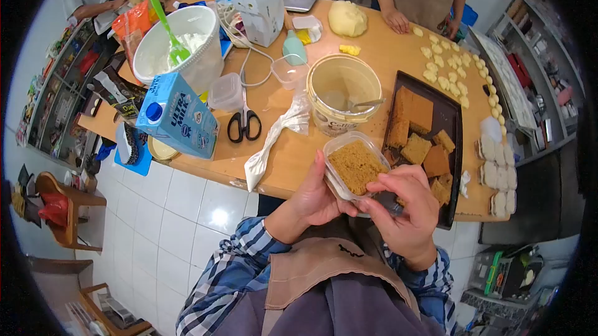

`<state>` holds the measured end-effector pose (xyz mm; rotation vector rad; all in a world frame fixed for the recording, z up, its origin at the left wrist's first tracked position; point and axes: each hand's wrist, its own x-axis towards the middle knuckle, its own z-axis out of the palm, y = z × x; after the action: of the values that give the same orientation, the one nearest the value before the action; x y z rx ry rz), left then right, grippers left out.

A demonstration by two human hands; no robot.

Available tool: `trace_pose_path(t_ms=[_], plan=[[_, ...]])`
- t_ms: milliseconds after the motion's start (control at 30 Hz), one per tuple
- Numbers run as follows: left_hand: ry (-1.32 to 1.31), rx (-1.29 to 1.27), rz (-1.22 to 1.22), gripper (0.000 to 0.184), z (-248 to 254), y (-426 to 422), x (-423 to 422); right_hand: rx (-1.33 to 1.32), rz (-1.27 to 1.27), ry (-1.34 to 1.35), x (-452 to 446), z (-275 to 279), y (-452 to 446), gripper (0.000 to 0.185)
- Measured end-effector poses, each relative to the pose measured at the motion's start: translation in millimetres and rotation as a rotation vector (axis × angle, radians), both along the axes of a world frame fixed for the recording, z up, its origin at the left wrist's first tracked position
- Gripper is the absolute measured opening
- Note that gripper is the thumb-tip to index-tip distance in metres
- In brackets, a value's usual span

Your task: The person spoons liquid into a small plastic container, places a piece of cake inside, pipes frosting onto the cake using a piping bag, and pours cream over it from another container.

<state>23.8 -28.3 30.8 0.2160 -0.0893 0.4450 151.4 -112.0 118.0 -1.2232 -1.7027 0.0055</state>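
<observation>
My left hand point(311, 194) is wrapped round the side of a small clear plastic container point(334, 183). Brown cake crumbs point(357, 166) fill it almost level, over a whitish layer visible through the wall. My right hand point(408, 205) is closed at the container's near right corner, its fingertips on the crumbs and rim and its thumb against the side. Just beyond my right hand lies a dark baking tray point(458, 149) with cut brown sponge cake pieces point(416, 149). A large tub point(344, 121) with a spoon point(367, 104) in it stands behind the container.
A piping bag point(274, 143), black-handled scissors point(244, 125) and a blue milk carton point(177, 115) lie or stand to the left. Further back are a white bucket point(208, 37) with a green spatula point(177, 52), a hand mixer point(258, 15) and dough point(347, 18). Two other people stand across the table.
</observation>
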Motion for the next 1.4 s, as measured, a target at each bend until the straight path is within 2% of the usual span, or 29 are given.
trace_pose_path(t_ms=[233,533,633,733,933,1033,1233,1333,1400], plan=[[0.142,0.063,0.016,0.073,8,-5,7,0.005,0.06,0.045,-3,-6,-2,0.043],[0.175,0.036,-0.042,0.074,8,-5,5,-0.018,0.053,0.027,-2,-10,-5,0.042],[0.214,0.048,-0.018,0.074,12,-5,5,-0.102,0.016,0.058,-3,-9,-7,0.042],[0.253,0.039,-0.009,0.075,14,-5,7,-0.221,-0.004,0.208,-5,-14,-9,0.044],[0.271,0.062,-0.023,0.075,13,-3,6,-0.282,0.014,0.314,-6,-14,-10,0.045],[0.236,0.031,-0.048,0.075,8,-3,7,-0.315,0.025,0.374,-5,-14,-10,0.044],[0.183,-0.008,-0.069,0.076,4,1,9,-0.344,0.019,0.274,-1,-10,-8,0.046],[0.145,-0.073,-0.09,0.079,-4,1,11,-0.392,0.029,0.382,-1,-7,-10,0.045],[0.07,-0.065,-0.108,0.081,-3,3,9,-0.263,-0.016,0.373,6,-2,-11,0.045]])
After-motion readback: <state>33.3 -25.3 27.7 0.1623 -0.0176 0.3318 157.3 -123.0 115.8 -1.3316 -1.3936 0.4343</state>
